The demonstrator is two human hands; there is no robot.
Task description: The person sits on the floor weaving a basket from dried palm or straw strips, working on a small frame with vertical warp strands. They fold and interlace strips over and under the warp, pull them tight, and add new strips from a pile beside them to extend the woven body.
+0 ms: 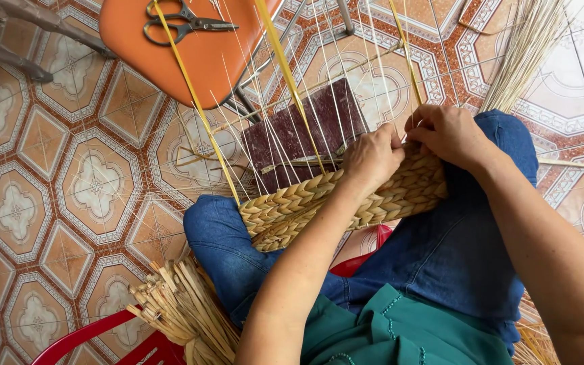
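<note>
A half-woven straw basket [305, 203] lies across my lap, its braided rim towards me and thin upright stakes [319, 88] fanning away. My left hand [372, 157] presses on the upper edge of the weave, fingers curled around a strand. Touching it on the right, my right hand [446, 134] pinches a straw strand at the same edge. Several yellow strips [194, 101] run among the pale stakes. A dark purple board [299, 132] sits inside the basket frame.
An orange chair seat [177, 61] with scissors [180, 21] on it stands ahead on the patterned tile floor [69, 189]. A bundle of straw [177, 311] lies by my left knee on a red stool [89, 334]. More pale reeds [525, 54] fan out at upper right.
</note>
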